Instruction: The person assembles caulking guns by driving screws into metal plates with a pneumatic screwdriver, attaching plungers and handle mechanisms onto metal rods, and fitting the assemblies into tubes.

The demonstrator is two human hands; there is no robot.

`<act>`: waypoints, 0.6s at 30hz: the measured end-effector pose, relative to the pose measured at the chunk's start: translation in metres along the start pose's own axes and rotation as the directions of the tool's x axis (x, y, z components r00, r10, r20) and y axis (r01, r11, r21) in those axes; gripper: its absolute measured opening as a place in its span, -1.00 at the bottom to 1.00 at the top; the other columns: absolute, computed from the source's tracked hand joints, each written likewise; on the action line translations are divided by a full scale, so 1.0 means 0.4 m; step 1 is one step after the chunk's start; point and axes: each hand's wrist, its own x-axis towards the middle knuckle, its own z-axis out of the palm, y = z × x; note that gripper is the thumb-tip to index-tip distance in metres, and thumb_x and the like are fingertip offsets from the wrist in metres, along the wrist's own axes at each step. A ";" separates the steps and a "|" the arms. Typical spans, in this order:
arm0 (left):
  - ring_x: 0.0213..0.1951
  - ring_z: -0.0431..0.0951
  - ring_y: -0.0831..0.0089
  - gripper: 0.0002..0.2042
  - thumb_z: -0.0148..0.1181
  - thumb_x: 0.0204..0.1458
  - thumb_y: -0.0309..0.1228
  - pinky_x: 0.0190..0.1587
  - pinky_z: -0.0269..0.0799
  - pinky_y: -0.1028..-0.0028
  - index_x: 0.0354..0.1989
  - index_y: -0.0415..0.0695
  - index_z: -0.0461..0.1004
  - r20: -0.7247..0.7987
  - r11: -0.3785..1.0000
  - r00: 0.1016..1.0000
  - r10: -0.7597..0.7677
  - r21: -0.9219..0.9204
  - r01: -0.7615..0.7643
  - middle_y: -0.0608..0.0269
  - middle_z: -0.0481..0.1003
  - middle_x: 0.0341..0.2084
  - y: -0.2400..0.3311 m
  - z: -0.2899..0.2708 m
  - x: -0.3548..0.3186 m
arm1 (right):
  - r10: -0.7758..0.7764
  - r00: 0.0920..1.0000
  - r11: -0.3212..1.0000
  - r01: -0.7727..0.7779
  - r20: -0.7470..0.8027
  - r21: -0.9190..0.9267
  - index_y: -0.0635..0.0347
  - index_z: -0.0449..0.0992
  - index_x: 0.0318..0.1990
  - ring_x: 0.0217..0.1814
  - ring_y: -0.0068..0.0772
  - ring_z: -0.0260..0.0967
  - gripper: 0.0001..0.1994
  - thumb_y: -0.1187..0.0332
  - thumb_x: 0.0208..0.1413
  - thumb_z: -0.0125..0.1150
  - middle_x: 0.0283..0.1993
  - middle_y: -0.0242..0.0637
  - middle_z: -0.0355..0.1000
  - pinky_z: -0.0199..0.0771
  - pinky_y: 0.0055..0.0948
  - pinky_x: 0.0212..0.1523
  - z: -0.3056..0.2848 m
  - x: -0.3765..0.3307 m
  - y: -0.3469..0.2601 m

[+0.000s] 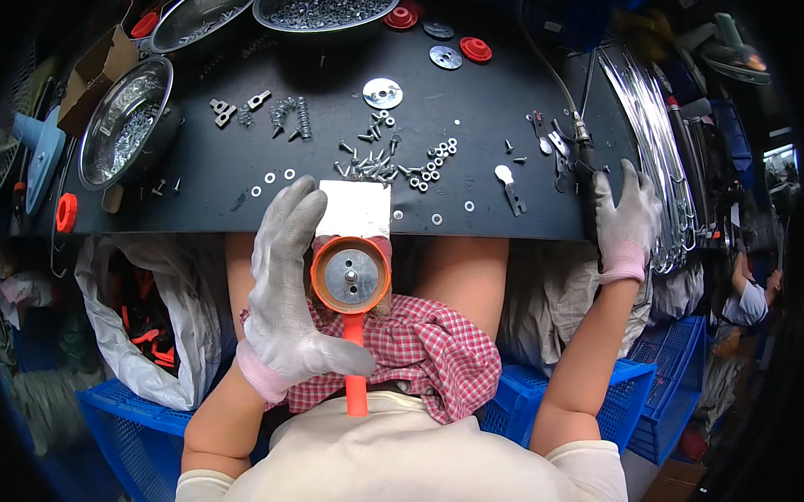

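A black worktable [200, 191] is spanning the upper half of the head view, its near edge running across the person's lap. Scattered over it are lying small screws [369, 166], washers [436, 159], short springs [292, 114] and a round metal disc [383, 93]. Three steel bowls are sitting along the far left: one at the left edge [123, 122], one behind it [205, 12] and a larger one heaped with screws [326, 2]. Red plastic caps [475, 49] are resting near the far edge, and an open cardboard box [94, 76] is standing at the left corner. The left hand [285, 291], gloved in grey, is closing around an orange handled part [351, 280] with a round head and a metal disc set in it, holding it just below the table edge, over a red checked cloth [425, 349] on the lap; a white block [355, 209] is sitting right behind the part's head. The right hand [627, 219], also gloved, is gripping a black powered screwdriver [589, 182] at the table's right end, its cable [542, 52] leading away to the far side. A bundle of wire rings [654, 145] is hanging beside that hand. Blue plastic crates [636, 392] are standing on the floor at both sides, and a white bag of orange parts [143, 322] is sagging at the left.
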 end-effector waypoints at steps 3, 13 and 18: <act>0.23 0.25 0.11 -0.31 0.26 -0.09 -0.04 0.26 0.11 0.21 0.18 -0.16 0.28 0.248 0.978 0.947 0.203 -0.010 -0.207 0.01 0.30 0.15 0.041 0.022 0.206 | 0.061 0.940 0.949 -0.159 0.336 0.272 0.04 0.33 0.19 0.07 0.00 0.37 -0.39 -0.11 0.06 0.14 0.11 -0.05 0.32 0.39 -0.15 0.06 0.094 0.005 0.075; -0.01 0.42 0.18 -0.83 0.24 -0.03 -0.36 0.02 0.34 0.21 -0.28 -0.13 0.50 0.788 0.779 0.603 0.122 0.300 -0.550 0.16 0.46 -0.20 -0.057 0.385 0.549 | -0.001 0.856 0.071 -0.516 0.517 0.854 0.28 0.48 -0.13 -0.50 -0.61 0.33 -0.63 0.11 0.15 0.19 -0.55 -0.49 0.34 0.38 -0.64 -0.37 0.044 -0.020 0.069; -0.45 0.51 0.40 -0.84 0.22 0.02 -0.46 -0.31 0.45 0.41 -0.28 -0.25 0.43 0.602 0.993 0.795 0.074 0.025 -0.111 0.11 0.48 -0.48 0.014 0.227 0.448 | -0.346 0.938 -0.934 -0.345 -0.013 -0.088 0.29 0.17 0.25 -0.16 -0.41 0.23 -0.28 0.32 -0.07 0.39 -0.10 -0.30 0.27 0.33 -0.35 -0.05 -0.048 -0.031 0.052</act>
